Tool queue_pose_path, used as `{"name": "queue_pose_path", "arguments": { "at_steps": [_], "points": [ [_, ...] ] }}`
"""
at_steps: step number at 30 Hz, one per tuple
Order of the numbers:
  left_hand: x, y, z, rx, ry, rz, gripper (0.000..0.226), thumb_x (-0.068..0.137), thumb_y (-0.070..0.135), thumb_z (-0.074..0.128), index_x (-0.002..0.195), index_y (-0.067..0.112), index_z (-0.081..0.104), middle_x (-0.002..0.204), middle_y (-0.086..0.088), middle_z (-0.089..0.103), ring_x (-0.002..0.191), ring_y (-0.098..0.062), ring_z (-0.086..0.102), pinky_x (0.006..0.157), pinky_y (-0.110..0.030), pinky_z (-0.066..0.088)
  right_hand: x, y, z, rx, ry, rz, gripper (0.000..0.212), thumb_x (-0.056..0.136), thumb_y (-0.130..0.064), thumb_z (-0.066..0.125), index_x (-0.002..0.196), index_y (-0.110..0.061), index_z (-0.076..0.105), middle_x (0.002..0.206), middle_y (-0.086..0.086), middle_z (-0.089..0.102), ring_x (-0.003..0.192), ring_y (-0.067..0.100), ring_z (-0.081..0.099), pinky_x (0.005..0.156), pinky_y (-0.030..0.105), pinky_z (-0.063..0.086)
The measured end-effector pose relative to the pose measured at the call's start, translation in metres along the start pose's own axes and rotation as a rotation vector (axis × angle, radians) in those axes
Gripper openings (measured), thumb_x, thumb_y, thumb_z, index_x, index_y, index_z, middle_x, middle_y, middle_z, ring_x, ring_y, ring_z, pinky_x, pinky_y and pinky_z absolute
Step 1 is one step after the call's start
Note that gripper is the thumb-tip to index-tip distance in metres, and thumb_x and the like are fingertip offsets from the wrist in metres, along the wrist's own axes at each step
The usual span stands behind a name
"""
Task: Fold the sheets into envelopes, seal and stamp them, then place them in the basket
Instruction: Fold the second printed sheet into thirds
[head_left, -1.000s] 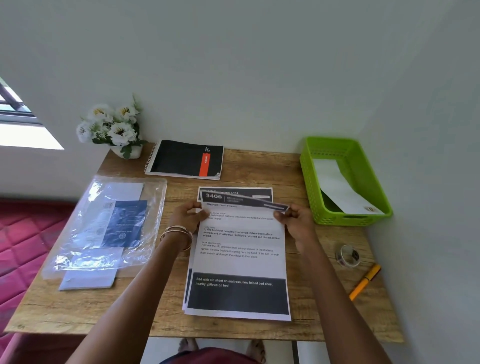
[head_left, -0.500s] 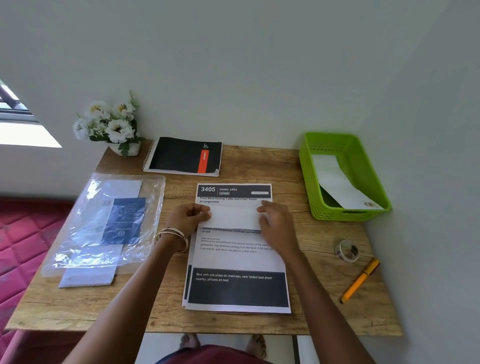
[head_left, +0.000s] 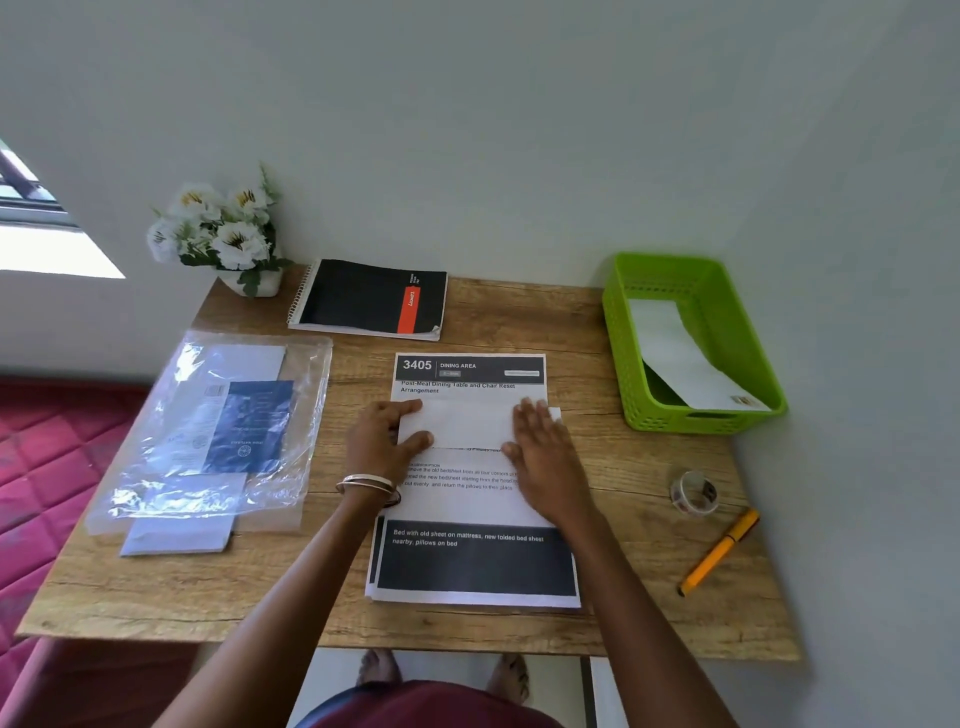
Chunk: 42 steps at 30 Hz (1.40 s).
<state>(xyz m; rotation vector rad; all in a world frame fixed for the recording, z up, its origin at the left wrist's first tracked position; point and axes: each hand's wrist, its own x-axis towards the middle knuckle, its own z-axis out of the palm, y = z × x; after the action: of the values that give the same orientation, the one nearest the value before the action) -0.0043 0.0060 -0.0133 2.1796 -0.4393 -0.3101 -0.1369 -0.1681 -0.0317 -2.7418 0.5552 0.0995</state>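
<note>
- Top sheet (head_left: 467, 499) lies on a small stack on the wooden table (head_left: 613, 613); its far edge is folded toward the person, blank white flap (head_left: 465, 423) lying flat between the two hands.
- Left hand (head_left: 382, 441): pinching the flap's left edge, thumb on top near the fold's lower edge, index finger at the upper corner. Bangles (head_left: 366, 483) on that wrist.
- Right hand (head_left: 545, 452): flat, fingers spread and extended, palm down on the right end of the flap, pressing it onto the sheet. Not gripping anything.
- Sheet underneath (head_left: 470, 366) pokes out just beyond the fingertips; header reads "3405 DINING AREA".
- Dark printed band of the top sheet sits between the forearms, close to the near table edge.
- Green basket (head_left: 621, 364): right of the right hand and further away, well apart, up against the wall. One white envelope (head_left: 680, 358) leaning inside it.
- Tape roll (head_left: 693, 493) right of the right wrist; orange pen (head_left: 719, 553) just beside it, nearer the person.
- Left of the left hand: clear plastic bag (head_left: 171, 467) with blue and white paper goods in it, a white envelope (head_left: 176, 538) sticking out at its near end.
- Beyond the hands: spiral notebook (head_left: 363, 299), black with a red strip; white flowers in a pot (head_left: 221, 234) at the far-left corner.
</note>
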Motion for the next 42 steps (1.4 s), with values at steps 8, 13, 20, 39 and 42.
{"name": "queue_pose_path", "arguments": {
  "at_steps": [8, 13, 20, 39, 42],
  "points": [
    [-0.002, -0.002, 0.004, 0.056, 0.039, 0.036, 0.045, 0.073, 0.021, 0.077, 0.116, 0.015, 0.064, 0.114, -0.005, 0.056, 0.095, -0.014, 0.049, 0.082, -0.026, 0.041, -0.012, 0.018, -0.005, -0.139, 0.049, 0.144, 0.085, 0.080, -0.047, -0.014, 0.150, -0.005, 0.010, 0.160, 0.011, 0.005, 0.148, 0.023, -0.004, 0.117, 0.044, -0.004],
    [-0.006, 0.006, 0.010, 0.168, 0.109, 0.054, 0.036, 0.070, 0.016, 0.078, 0.105, 0.016, 0.067, 0.125, -0.012, 0.042, 0.111, -0.030, 0.042, 0.096, -0.044, 0.040, -0.012, 0.019, -0.005, -0.140, 0.028, 0.144, 0.086, 0.079, -0.049, -0.015, 0.151, -0.006, 0.008, 0.160, 0.010, 0.003, 0.148, 0.023, -0.005, 0.117, 0.045, -0.003],
    [-0.017, 0.004, 0.008, 0.486, -0.017, 0.288, 0.021, 0.081, 0.019, 0.066, 0.101, 0.024, 0.071, 0.111, 0.001, 0.059, 0.107, -0.027, 0.051, 0.089, -0.043, 0.032, -0.013, 0.016, -0.015, 0.013, 0.098, 0.150, 0.056, 0.101, -0.032, 0.038, 0.149, -0.007, 0.022, 0.159, 0.012, 0.011, 0.147, 0.027, 0.006, 0.118, 0.045, 0.007],
    [-0.040, -0.003, 0.024, 0.599, -0.088, 0.239, 0.049, 0.094, 0.039, 0.044, 0.141, 0.026, 0.037, 0.147, 0.003, 0.030, 0.135, -0.023, 0.022, 0.106, -0.046, 0.019, -0.100, 0.018, -0.048, 1.260, 0.080, 0.689, 0.014, 0.081, 0.000, 0.070, 0.094, -0.002, 0.065, 0.075, 0.009, 0.070, 0.054, 0.013, 0.058, 0.047, 0.024, 0.046],
    [-0.039, -0.003, 0.021, 0.586, -0.105, 0.244, 0.050, 0.093, 0.040, 0.045, 0.141, 0.027, 0.038, 0.147, 0.003, 0.031, 0.134, -0.024, 0.024, 0.106, -0.047, 0.020, -0.099, 0.018, -0.056, 1.425, 0.079, 0.609, 0.015, 0.084, 0.003, 0.064, 0.098, -0.004, 0.063, 0.073, 0.009, 0.069, 0.055, 0.013, 0.059, 0.048, 0.022, 0.049]
  ]
}}
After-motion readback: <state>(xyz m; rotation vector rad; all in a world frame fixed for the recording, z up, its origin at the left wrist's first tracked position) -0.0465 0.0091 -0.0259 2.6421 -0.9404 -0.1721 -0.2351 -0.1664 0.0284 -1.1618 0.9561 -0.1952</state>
